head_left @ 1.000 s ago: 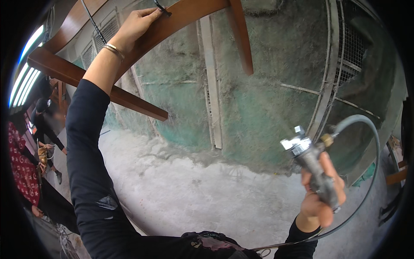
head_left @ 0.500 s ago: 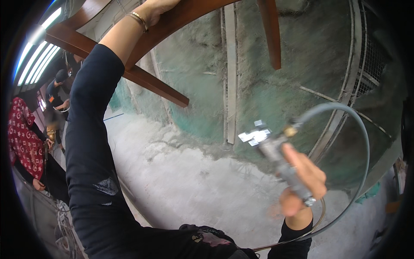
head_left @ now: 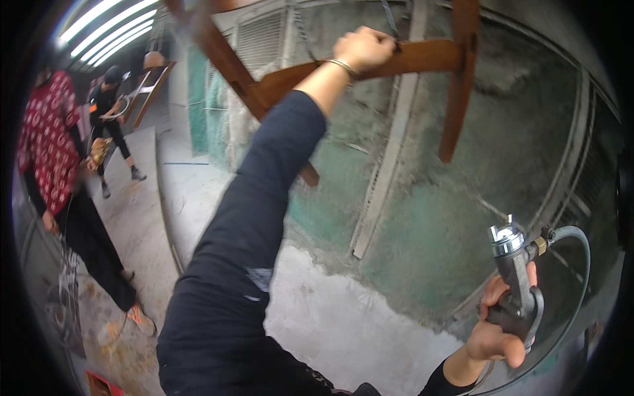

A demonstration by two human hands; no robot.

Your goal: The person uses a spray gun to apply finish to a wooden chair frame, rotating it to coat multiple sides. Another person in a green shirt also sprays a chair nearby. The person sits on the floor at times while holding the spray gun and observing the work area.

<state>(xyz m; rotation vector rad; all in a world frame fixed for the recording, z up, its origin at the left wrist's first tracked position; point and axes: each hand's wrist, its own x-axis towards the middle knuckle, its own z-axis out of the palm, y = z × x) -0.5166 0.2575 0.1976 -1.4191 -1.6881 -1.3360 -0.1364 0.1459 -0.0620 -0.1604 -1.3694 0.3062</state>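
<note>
High in the middle, my left hand (head_left: 363,49) is closed around the top edge of a curved brown rail. The rail belongs to a wooden chair (head_left: 426,58) whose upper part runs out of the picture. Its tapering legs point downward. At the lower right my right hand (head_left: 498,330) grips a metal spray gun (head_left: 515,267), held upright with its silver head at the top. A grey hose (head_left: 586,254) loops from a brass fitting on the gun down past my right forearm. The gun is well apart from the chair.
Behind the chair stands a dusty grey-green wall (head_left: 422,231) with metal strips and mesh panels. Pale dust covers the floor (head_left: 323,313). To the left are a person in a red patterned top (head_left: 53,132) and, farther back, a person in black (head_left: 109,112) near another wooden chair (head_left: 152,89).
My view has swung left. My left hand, still on the chair, appears farther right and lower. My right hand has turned the spray gun upright and sits farther right and lower in the picture.
</note>
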